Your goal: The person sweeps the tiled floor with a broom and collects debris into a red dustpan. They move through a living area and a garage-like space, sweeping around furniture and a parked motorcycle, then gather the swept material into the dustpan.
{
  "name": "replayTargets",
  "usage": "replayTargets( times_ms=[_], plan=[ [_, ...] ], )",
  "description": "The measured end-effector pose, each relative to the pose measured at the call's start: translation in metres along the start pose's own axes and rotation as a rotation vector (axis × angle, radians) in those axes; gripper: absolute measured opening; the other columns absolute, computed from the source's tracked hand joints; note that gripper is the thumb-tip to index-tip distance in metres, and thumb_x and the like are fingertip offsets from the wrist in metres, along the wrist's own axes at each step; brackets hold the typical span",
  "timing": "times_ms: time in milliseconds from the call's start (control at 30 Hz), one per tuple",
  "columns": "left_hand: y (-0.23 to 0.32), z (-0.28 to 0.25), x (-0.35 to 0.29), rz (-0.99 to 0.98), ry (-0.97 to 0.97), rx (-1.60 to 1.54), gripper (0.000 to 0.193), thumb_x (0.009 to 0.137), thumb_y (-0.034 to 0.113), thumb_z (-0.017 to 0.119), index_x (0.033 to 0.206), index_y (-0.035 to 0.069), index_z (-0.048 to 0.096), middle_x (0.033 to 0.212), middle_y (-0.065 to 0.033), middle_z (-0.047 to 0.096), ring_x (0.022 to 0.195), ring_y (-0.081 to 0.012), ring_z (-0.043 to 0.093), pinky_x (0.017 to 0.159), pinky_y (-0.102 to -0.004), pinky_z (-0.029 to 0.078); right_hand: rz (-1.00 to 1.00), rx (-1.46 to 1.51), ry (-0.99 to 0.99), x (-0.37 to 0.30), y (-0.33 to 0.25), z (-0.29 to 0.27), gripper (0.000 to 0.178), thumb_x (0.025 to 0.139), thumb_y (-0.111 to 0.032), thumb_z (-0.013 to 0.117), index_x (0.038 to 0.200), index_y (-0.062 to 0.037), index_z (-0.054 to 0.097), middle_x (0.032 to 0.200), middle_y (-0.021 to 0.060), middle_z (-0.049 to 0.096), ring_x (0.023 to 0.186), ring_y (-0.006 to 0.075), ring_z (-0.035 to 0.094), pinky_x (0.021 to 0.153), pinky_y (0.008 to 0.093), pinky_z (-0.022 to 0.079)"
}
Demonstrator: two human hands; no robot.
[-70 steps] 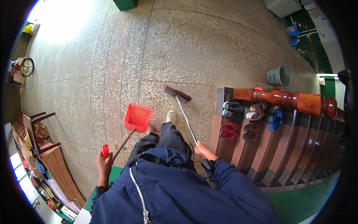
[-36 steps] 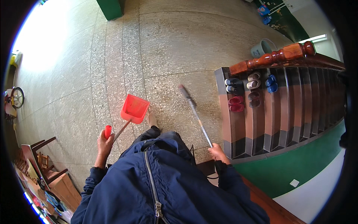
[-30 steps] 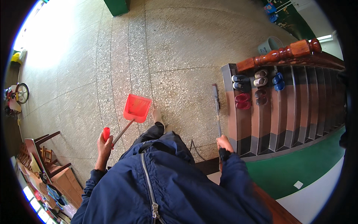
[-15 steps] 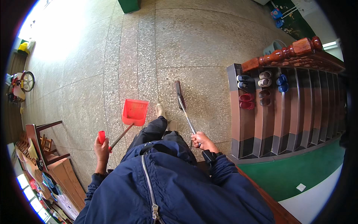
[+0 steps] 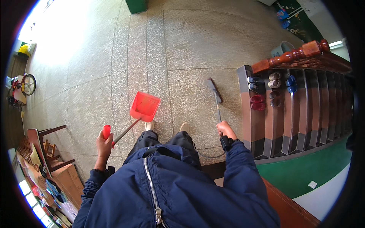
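Note:
My left hand is closed round the red grip of a long-handled dustpan. The red pan lies ahead of my left shoe, on or just above the floor; inside it are a few dark specks. To the right, my right hand grips the thin grey handle of a broom. Its dark, narrow head rests on the speckled floor, tilted, between me and the stairs. Only the lower part of the broom's handle shows clearly below its head.
Tiled stairs rise on my right, with several pairs of shoes on the steps and a wooden banister beyond. A grey bucket stands near the banister's foot. At left are a wooden stool, cardboard boxes and a wheeled vehicle.
My right hand and the broom have moved right, toward the stairs. The dustpan has shifted slightly forward and right. My feet, one ahead before, now stand nearly side by side.

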State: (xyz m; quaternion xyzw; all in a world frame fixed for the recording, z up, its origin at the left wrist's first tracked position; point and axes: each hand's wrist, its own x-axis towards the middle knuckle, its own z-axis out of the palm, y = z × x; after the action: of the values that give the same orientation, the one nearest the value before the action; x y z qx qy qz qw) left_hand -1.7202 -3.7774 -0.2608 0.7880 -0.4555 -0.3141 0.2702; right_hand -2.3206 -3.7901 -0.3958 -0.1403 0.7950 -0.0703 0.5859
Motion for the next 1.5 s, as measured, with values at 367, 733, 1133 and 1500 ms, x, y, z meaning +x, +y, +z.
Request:
replayTargets(
  times_ms=[367, 733, 1133, 1500],
  plan=[
    [-0.022, -0.078, 0.074, 0.033, -0.174, 0.129, 0.028, 0.081, 0.02, 0.068, 0.1, 0.0, 0.062, 0.072, -0.0104, 0.06, 0.063, -0.0169, 0.059, 0.058, -0.0344, 0.046, 0.01, -0.358, 0.04, -0.02, -0.047, 0.225, 0.017, 0.083, 0.0, 0.051, 0.084, 0.0123, 0.063, 0.061, 0.0206, 0.061, 0.051, 0.0299, 0.062, 0.043, 0.0441, 0.046],
    [-0.008, -0.049, 0.16, 0.217, -0.483, 0.382, 0.035, 0.079, 0.029, 0.067, 0.103, 0.004, 0.062, 0.082, -0.0224, 0.066, 0.079, -0.041, 0.065, 0.07, -0.0472, 0.05, -0.089, -0.234, 0.007, -0.122, -0.007, 0.19, 0.022, 0.084, -0.01, 0.048, 0.103, -0.0022, 0.057, 0.066, 0.0089, 0.053, 0.049, 0.0218, 0.05, 0.04, 0.0377, 0.038],
    [0.02, -0.026, 0.226, 0.41, -0.644, 0.464, 0.036, 0.078, 0.029, 0.07, 0.105, 0.006, 0.064, 0.086, -0.0208, 0.067, 0.08, -0.0384, 0.066, 0.07, -0.044, 0.051, 0.011, 0.093, -0.016, -0.044, -0.016, 0.185, 0.016, 0.086, -0.012, 0.055, 0.072, -0.0072, 0.048, 0.055, 0.0017, 0.045, 0.043, 0.0145, 0.045, 0.037, 0.0325, 0.035],
    [0.038, 0.011, 0.263, 0.508, -0.62, 0.474, 0.039, 0.078, 0.04, 0.074, 0.09, 0.006, 0.062, 0.077, -0.0193, 0.065, 0.074, -0.0392, 0.064, 0.065, -0.0451, 0.05, 0.076, -0.007, -0.313, -0.099, -0.094, 0.294, 0.01, 0.095, -0.015, 0.052, 0.087, -0.0095, 0.048, 0.067, -0.0013, 0.047, 0.048, 0.0081, 0.042, 0.04, 0.0257, 0.036]
  ],
)
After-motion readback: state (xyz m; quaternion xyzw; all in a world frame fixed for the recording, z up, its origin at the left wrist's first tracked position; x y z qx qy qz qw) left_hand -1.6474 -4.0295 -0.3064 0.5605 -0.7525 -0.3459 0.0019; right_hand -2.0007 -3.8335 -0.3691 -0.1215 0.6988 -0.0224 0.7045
